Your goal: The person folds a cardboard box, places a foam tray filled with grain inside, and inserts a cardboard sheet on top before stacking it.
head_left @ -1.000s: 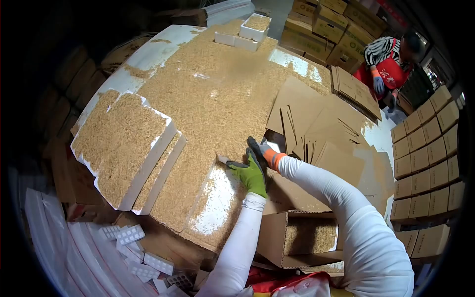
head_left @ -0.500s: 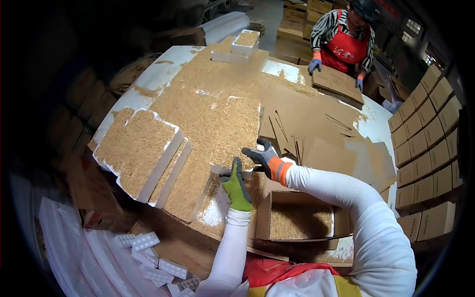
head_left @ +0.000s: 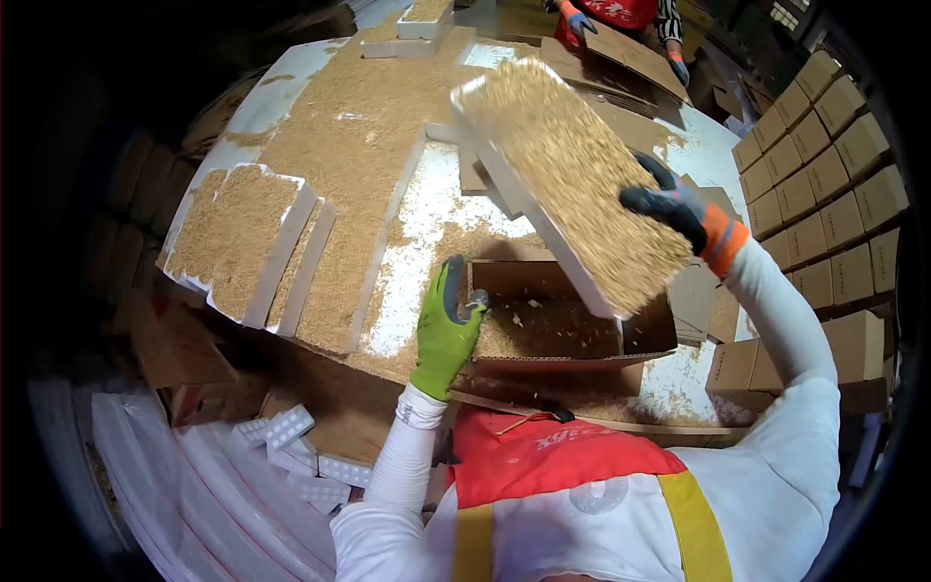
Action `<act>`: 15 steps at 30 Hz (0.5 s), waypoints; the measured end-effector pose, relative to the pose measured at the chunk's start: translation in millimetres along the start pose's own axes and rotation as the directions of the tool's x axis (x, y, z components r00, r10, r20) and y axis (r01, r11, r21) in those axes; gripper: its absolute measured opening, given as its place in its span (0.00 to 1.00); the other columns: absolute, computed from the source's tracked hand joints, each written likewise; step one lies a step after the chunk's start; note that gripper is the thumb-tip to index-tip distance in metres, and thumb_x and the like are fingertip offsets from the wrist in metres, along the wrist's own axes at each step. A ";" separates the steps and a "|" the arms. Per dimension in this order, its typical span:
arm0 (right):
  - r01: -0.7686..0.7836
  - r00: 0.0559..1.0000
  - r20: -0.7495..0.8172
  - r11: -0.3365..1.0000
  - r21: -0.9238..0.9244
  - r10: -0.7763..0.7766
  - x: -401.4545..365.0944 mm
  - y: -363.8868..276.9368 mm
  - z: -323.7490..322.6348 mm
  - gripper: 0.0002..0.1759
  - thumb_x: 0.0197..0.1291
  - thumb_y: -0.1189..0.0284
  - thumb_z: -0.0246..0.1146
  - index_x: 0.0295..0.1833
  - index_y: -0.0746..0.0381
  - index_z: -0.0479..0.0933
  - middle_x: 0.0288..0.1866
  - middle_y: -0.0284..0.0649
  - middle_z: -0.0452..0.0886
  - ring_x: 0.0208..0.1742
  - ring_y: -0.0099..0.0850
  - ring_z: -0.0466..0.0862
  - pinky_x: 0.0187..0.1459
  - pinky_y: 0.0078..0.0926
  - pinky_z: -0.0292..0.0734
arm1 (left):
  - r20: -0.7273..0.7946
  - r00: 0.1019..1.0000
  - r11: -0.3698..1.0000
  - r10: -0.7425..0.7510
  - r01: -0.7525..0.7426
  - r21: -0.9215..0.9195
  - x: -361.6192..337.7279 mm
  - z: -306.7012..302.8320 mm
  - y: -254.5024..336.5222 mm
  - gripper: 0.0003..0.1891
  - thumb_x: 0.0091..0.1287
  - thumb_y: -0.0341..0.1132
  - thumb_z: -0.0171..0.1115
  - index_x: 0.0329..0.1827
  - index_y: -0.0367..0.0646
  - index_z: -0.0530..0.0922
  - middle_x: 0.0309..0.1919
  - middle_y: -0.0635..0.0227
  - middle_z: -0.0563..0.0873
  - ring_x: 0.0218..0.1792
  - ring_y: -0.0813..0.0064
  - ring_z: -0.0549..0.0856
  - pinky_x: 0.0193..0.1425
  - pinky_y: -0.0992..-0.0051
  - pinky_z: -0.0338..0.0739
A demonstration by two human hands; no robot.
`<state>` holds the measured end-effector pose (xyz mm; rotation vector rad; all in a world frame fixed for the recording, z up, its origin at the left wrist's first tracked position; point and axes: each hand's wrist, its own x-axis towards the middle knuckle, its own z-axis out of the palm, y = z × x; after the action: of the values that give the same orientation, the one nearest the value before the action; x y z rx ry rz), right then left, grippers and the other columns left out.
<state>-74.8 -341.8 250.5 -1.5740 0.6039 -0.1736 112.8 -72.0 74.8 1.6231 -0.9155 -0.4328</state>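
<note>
The husk-filled foam tray (head_left: 572,184) has risen off the surface (head_left: 412,257) and swung right, and now hangs tilted above the open cardboard carton (head_left: 572,364).
The right grip (head_left: 679,209) holds the tray by its right-hand edge, fingers over the loose fill; the tray runs left and away from this grip, and the carton lies below and to its left. Motion blurs the tray, so I cannot tell where the right thumb sits. The left grip (head_left: 448,325), at the carton's left edge, has thumb and fingers apart; whether it pinches the wall is unclear. The load would probably travel best kept nearer level, its low end clear of the carton's rim.
</note>
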 end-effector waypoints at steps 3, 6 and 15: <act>0.001 0.999 0.048 0.937 -0.349 0.017 -46.9 -10.1 -30.6 0.43 0.55 0.59 0.77 0.72 0.63 0.68 0.65 0.39 0.76 0.64 0.27 0.75 0.65 0.28 0.70 | 0.071 0.989 0.989 -0.127 0.121 0.085 2.4 -3.2 14.9 0.28 0.69 0.33 0.62 0.73 0.40 0.70 0.49 0.49 0.86 0.48 0.67 0.87 0.52 0.69 0.80; -0.045 0.950 0.272 0.932 -0.360 0.151 -64.2 -3.3 -53.0 0.42 0.52 0.65 0.79 0.71 0.64 0.69 0.65 0.38 0.77 0.65 0.28 0.75 0.65 0.29 0.71 | 0.125 0.947 0.955 -0.295 0.290 0.062 3.6 -5.5 24.4 0.26 0.71 0.34 0.60 0.72 0.41 0.71 0.43 0.50 0.86 0.38 0.75 0.85 0.45 0.71 0.79; -0.141 0.762 0.477 0.831 -0.538 0.439 -33.1 8.1 -10.5 0.41 0.56 0.58 0.77 0.71 0.64 0.71 0.63 0.40 0.82 0.60 0.26 0.80 0.62 0.28 0.75 | 0.171 0.961 0.949 -0.218 0.249 -0.193 -10.9 -7.8 12.5 0.25 0.72 0.31 0.56 0.73 0.40 0.71 0.42 0.70 0.84 0.30 0.84 0.74 0.36 0.80 0.73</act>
<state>-109.9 -335.3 252.1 -1.8486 0.4055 0.7516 107.3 -59.0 86.5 1.5212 -0.7578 -0.7992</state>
